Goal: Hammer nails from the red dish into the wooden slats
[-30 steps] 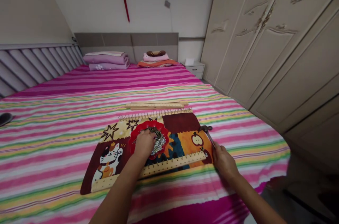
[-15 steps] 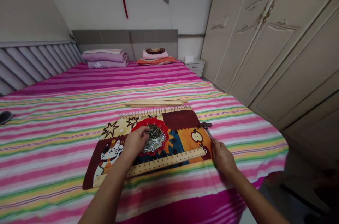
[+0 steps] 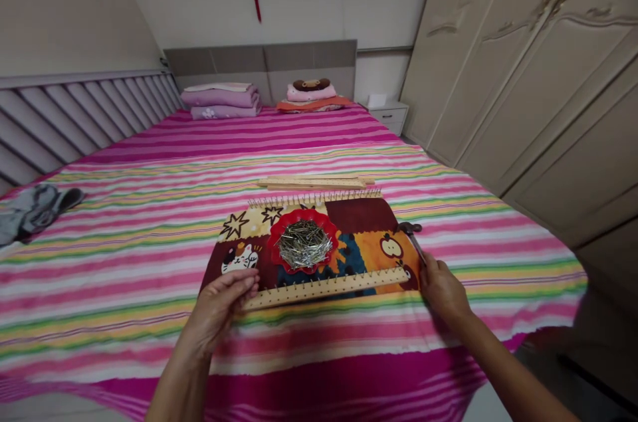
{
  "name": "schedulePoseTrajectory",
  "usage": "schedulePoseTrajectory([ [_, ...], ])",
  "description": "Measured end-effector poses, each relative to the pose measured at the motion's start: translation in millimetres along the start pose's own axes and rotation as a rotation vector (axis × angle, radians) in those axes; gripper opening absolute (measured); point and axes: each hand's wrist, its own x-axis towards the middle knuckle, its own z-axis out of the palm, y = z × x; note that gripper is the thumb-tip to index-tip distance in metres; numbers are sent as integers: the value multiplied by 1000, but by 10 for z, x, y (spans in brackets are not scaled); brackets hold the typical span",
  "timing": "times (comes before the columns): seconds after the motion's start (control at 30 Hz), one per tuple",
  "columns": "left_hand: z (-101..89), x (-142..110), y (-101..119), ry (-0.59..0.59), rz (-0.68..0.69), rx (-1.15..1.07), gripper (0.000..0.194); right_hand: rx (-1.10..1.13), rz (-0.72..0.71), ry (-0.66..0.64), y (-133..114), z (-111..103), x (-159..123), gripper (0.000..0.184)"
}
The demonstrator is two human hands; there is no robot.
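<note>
My left hand [image 3: 226,299] is closed in a pinch over the left end of a pale wooden strip [image 3: 323,287]; a thin nail just shows at the fingertips. Nails stand upright in a row along this strip, with a line of holes beside them. Behind it a red scalloped bowl [image 3: 273,250] holds a heap of loose nails [image 3: 305,244]. My right hand [image 3: 443,292] grips the handle of a hammer [image 3: 417,248], whose dark head rests at the mat's right edge. Bowl and strip lie on a patterned mat [image 3: 359,216] with a cat and apples.
A second strip with upright nails [image 3: 319,198] lies along the mat's far edge, and more wooden strips [image 3: 314,181] are stacked beyond. The striped bed [image 3: 149,222] carries folded bedding [image 3: 222,102] and grey cloth [image 3: 37,209]. Wardrobes [image 3: 498,63] stand at the right.
My left hand has come out of the bowl of nails and moved toward me, down to the strip's left end. The right hand keeps hold of the hammer. The view has turned left.
</note>
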Motion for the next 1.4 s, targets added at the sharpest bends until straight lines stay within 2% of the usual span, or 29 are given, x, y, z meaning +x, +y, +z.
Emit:
schedulePoseTrajectory([
  [0.23,-187,-41,-197,11,4,-14,53,-5,-13,13,8,16,-3,32],
  [0.4,-319,19,-252,109,9,48,43,-5,-16,24,11,32,2,30],
  [0.53,-278,43,-250,254,119,67,43,-17,-9,26,10,24,3,30],
  [0.73,-190,68,-391,195,202,138,36,-36,-11,13,-5,-1,0,30],
  [0.93,-221,137,-588,249,226,390,41,-48,1,-1,-20,-12,-5,32],
  [1.1,-211,116,-595,278,275,633,34,-35,6,8,-25,-27,-14,34],
  [1.4,-158,90,-575,270,354,815,26,82,24,33,8,16,-14,35],
])
